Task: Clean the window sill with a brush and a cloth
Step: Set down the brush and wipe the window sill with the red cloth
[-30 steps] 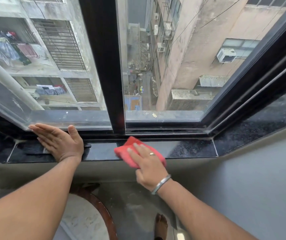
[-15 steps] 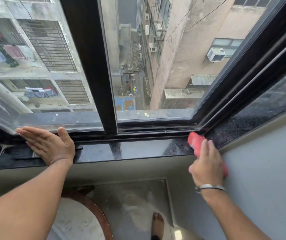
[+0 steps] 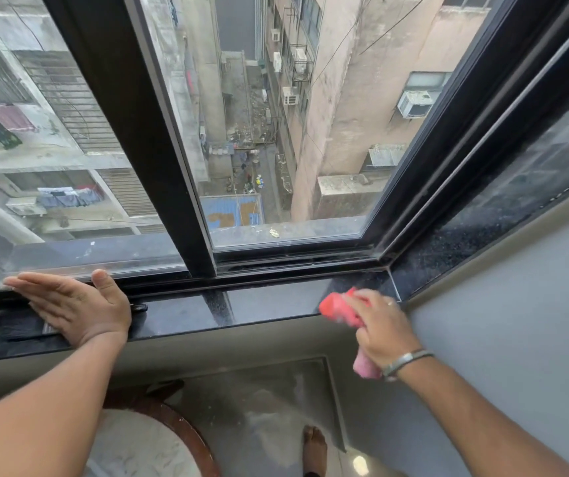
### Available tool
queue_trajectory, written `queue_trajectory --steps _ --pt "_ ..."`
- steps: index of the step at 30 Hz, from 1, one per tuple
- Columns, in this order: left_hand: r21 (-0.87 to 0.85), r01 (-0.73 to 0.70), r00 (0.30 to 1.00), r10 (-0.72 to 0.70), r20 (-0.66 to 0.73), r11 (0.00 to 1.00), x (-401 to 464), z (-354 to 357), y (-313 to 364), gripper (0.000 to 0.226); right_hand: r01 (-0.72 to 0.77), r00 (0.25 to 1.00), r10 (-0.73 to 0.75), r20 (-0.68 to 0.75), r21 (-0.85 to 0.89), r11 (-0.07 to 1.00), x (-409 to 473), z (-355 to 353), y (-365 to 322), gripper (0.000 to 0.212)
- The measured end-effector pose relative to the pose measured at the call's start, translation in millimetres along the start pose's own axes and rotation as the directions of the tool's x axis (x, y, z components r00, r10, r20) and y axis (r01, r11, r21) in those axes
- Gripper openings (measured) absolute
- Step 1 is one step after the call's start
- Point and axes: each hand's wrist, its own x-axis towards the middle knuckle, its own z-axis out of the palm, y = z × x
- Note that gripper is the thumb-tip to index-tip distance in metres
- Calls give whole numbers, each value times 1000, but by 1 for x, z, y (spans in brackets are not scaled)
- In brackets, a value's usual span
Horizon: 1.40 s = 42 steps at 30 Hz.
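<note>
The black granite window sill (image 3: pixel 262 306) runs left to right under the black-framed window. My right hand (image 3: pixel 381 325) grips a red cloth (image 3: pixel 336 306) at the sill's right end, near the corner joint. Part of the cloth hangs down below my wrist. My left hand (image 3: pixel 76 306) lies flat, fingers together, on the sill's left part. Under that palm lies a dark brush (image 3: pixel 21 330), with its handle tip (image 3: pixel 140 308) showing to the right of my thumb.
A black vertical window frame (image 3: pixel 159 166) stands over the sill's middle. A second granite sill section (image 3: pixel 503 215) angles away to the right above a grey wall (image 3: pixel 517 321). Below are a round wood-rimmed table (image 3: pixel 172 428) and my bare foot (image 3: pixel 314 449) on the floor.
My right hand swept the red cloth from the sill's middle to its right end, then drew it slightly toward the front edge. My left hand stayed flat on the brush.
</note>
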Motion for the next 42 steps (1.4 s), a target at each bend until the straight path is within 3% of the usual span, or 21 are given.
queue_trajectory --steps 2,4,6,9,10,12,15,19,20,22,25,28,30,33,35,37,40,42 --pt "10 11 999 -11 37 1000 2 1 -1 95 82 995 -91 29 231 970 -16 5 -5 67" --pt "16 15 999 -16 50 1000 2 2 -3 95 93 991 -49 -122 389 916 -27 10 -5 57" --pt "27 15 998 -16 58 1000 2 2 -4 96 33 919 118 -377 371 928 -28 11 -1 57" --pt "38 28 997 -31 72 999 4 4 -5 97 -253 713 316 -626 190 949 -13 4 2 59" --pt "41 34 996 -37 75 999 5 5 -5 98 -326 700 351 -622 160 932 -4 3 1 60" --pt "45 35 997 -38 71 998 5 5 -6 98 -410 747 399 -532 103 906 11 7 -7 65" --pt "42 27 998 -30 58 999 4 5 -7 98 -450 791 436 -429 76 890 30 22 -25 65" --pt "38 34 998 -36 57 999 4 5 -7 97 -484 720 555 -417 273 832 48 16 -23 59" --pt "39 34 998 -36 56 999 4 5 -7 96 -447 724 538 -431 301 842 48 14 -20 57" --pt "48 27 999 -29 46 999 5 6 -7 95 -317 801 399 -446 249 915 43 17 -24 52" --pt "51 31 998 -33 49 998 6 6 -6 95 32 935 22 -355 146 989 23 30 -57 46" --pt "46 20 999 -22 47 999 5 4 -6 95 349 936 -313 -160 330 877 10 36 -92 47" --pt "44 8 999 -10 42 999 4 4 -7 96 380 920 -377 -107 473 795 6 33 -99 47" --pt "42 7 999 -9 47 999 6 6 -8 97 402 903 -275 -330 422 812 -9 26 -80 50" --pt "34 22 998 -24 51 999 7 7 -7 96 297 839 -85 -538 322 899 -14 20 -50 53" --pt "13 20 999 -20 27 1000 6 8 -6 93 79 763 115 -636 267 960 -11 13 -22 55" --pt "-10 -27 998 27 -57 1000 3 8 -6 88 -200 809 301 -505 245 949 8 13 -11 59" --pt "-7 -40 996 40 -83 999 2 9 -6 87 -232 879 255 -402 105 967 19 20 -15 59"
